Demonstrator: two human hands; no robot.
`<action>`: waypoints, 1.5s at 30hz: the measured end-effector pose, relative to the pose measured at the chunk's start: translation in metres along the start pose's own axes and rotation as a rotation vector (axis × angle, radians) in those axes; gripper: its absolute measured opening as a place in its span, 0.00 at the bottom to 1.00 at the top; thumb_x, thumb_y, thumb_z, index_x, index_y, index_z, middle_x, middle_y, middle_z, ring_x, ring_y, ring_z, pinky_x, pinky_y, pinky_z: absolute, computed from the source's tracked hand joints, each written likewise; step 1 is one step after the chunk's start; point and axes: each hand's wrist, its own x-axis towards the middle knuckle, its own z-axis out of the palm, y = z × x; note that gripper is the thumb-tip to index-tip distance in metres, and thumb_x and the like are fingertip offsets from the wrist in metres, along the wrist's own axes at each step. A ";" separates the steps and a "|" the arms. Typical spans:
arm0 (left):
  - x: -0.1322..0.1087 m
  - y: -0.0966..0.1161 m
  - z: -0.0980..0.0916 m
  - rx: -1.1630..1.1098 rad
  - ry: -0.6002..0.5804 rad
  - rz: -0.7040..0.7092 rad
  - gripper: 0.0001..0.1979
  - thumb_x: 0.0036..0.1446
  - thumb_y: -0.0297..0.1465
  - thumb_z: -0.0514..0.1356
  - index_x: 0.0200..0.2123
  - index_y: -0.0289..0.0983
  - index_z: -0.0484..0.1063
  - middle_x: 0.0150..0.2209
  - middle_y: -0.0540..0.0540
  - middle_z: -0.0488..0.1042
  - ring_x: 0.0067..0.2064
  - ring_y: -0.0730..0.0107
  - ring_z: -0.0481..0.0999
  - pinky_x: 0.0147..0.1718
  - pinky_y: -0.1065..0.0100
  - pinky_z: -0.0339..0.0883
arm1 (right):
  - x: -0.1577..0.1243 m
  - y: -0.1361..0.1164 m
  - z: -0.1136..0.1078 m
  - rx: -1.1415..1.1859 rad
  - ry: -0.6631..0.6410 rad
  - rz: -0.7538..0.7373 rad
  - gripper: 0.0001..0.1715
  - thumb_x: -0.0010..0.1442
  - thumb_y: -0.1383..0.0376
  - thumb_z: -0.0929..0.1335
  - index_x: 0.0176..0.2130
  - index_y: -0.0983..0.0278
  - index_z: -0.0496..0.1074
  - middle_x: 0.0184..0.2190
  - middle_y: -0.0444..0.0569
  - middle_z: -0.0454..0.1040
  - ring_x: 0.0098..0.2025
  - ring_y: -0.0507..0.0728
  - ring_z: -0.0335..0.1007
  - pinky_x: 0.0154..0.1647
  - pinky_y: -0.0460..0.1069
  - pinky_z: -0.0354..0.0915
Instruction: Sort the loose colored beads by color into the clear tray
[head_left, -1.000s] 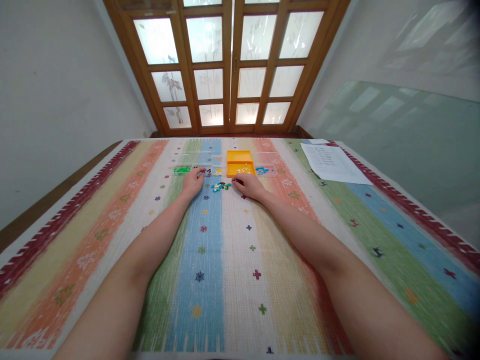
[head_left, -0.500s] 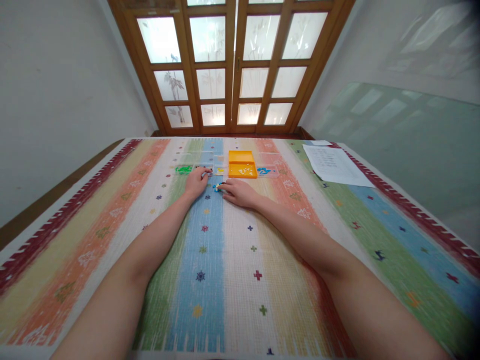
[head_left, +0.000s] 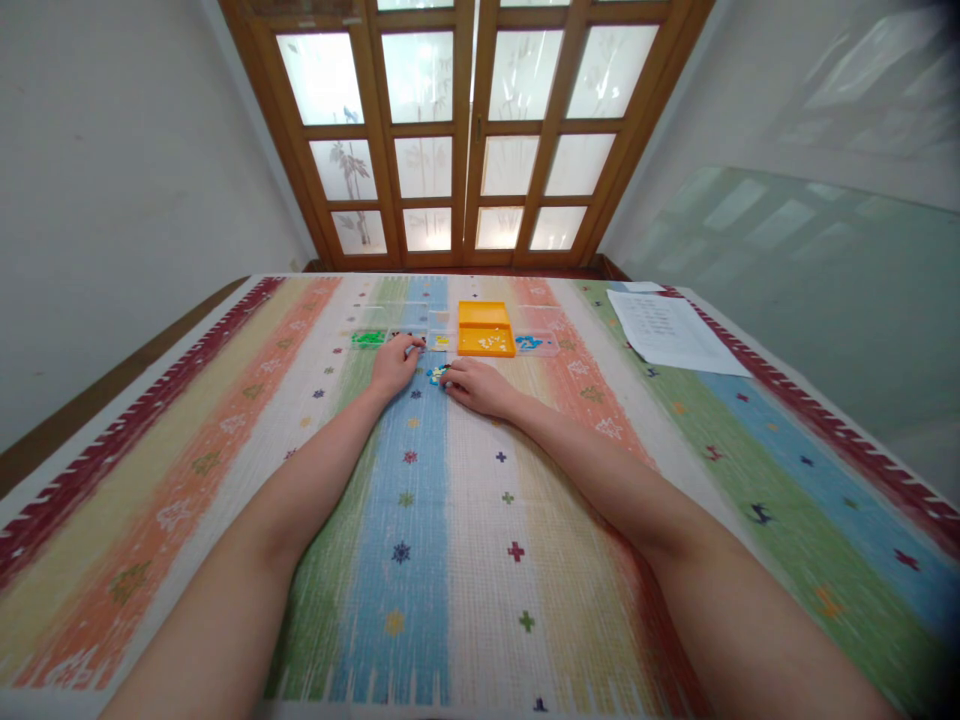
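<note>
Your right hand (head_left: 478, 386) at small coloured pieces (head_left: 435, 375), orange box (head_left: 484, 327) at its twelve o'clock, your left hand (head_left: 394, 364) at nine o'clock, whether either's fingers grip anything unclear

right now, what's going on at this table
Someone's right hand is over a small pile of coloured pieces on the striped tablecloth, partly covering it; whether it grips one is too small to tell. The left hand is beside the clear boxes of sorted pieces. Among those boxes, an open orange box holds white pieces.
</note>
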 end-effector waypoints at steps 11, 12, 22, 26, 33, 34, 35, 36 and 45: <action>-0.001 -0.003 0.002 0.034 -0.092 0.091 0.14 0.66 0.29 0.56 0.46 0.39 0.82 0.46 0.43 0.82 0.46 0.60 0.78 0.51 0.61 0.69 | -0.001 0.006 0.000 -0.003 0.020 0.028 0.09 0.71 0.63 0.67 0.45 0.61 0.78 0.43 0.52 0.77 0.45 0.59 0.70 0.46 0.50 0.61; -0.001 -0.003 0.001 0.048 -0.124 0.104 0.13 0.66 0.30 0.56 0.46 0.39 0.82 0.45 0.43 0.82 0.45 0.60 0.78 0.50 0.61 0.69 | -0.001 0.008 0.000 -0.001 0.037 0.033 0.09 0.71 0.63 0.67 0.45 0.61 0.78 0.42 0.52 0.77 0.45 0.59 0.70 0.46 0.51 0.61; -0.001 -0.006 -0.015 -0.040 -0.394 0.257 0.10 0.59 0.34 0.62 0.40 0.40 0.82 0.37 0.46 0.78 0.38 0.64 0.75 0.41 0.65 0.69 | -0.022 0.081 -0.030 -0.017 0.512 0.504 0.11 0.68 0.61 0.66 0.39 0.62 0.77 0.39 0.54 0.78 0.42 0.61 0.70 0.45 0.53 0.63; 0.000 -0.010 -0.018 -0.145 -0.448 0.245 0.09 0.58 0.36 0.64 0.38 0.39 0.81 0.36 0.46 0.78 0.37 0.66 0.75 0.39 0.66 0.68 | -0.034 0.110 -0.038 -0.097 0.594 0.743 0.11 0.66 0.62 0.66 0.37 0.63 0.77 0.36 0.54 0.78 0.39 0.61 0.69 0.41 0.53 0.61; -0.002 -0.001 -0.021 -0.194 -0.580 0.196 0.09 0.57 0.38 0.65 0.36 0.39 0.80 0.29 0.50 0.75 0.31 0.68 0.71 0.32 0.68 0.63 | -0.041 0.117 -0.037 -0.205 0.636 0.937 0.13 0.66 0.62 0.65 0.35 0.63 0.78 0.36 0.57 0.79 0.38 0.62 0.68 0.39 0.53 0.59; -0.003 0.001 -0.020 -0.184 -0.582 0.204 0.09 0.57 0.38 0.64 0.36 0.39 0.79 0.28 0.50 0.74 0.31 0.68 0.70 0.32 0.68 0.63 | -0.040 0.115 -0.037 -0.209 0.643 0.922 0.13 0.66 0.63 0.65 0.35 0.63 0.78 0.36 0.57 0.79 0.38 0.62 0.68 0.40 0.53 0.60; -0.004 0.002 -0.019 -0.173 -0.578 0.212 0.10 0.58 0.39 0.64 0.36 0.39 0.79 0.28 0.50 0.74 0.31 0.68 0.70 0.32 0.68 0.62 | -0.039 0.113 -0.037 -0.205 0.640 0.894 0.13 0.66 0.63 0.65 0.35 0.63 0.78 0.36 0.57 0.80 0.38 0.62 0.69 0.40 0.53 0.60; -0.004 0.004 -0.017 -0.161 -0.569 0.217 0.10 0.58 0.39 0.64 0.36 0.39 0.79 0.28 0.50 0.74 0.31 0.68 0.70 0.32 0.68 0.62 | -0.037 0.111 -0.036 -0.194 0.629 0.857 0.13 0.66 0.63 0.64 0.35 0.63 0.78 0.36 0.56 0.80 0.38 0.62 0.69 0.40 0.53 0.60; -0.015 0.029 0.004 -0.025 -0.425 0.237 0.10 0.64 0.37 0.62 0.43 0.42 0.83 0.31 0.48 0.79 0.33 0.63 0.75 0.37 0.65 0.64 | -0.016 0.068 -0.017 -0.078 0.379 0.392 0.13 0.68 0.62 0.64 0.37 0.62 0.78 0.37 0.53 0.80 0.40 0.61 0.70 0.45 0.54 0.62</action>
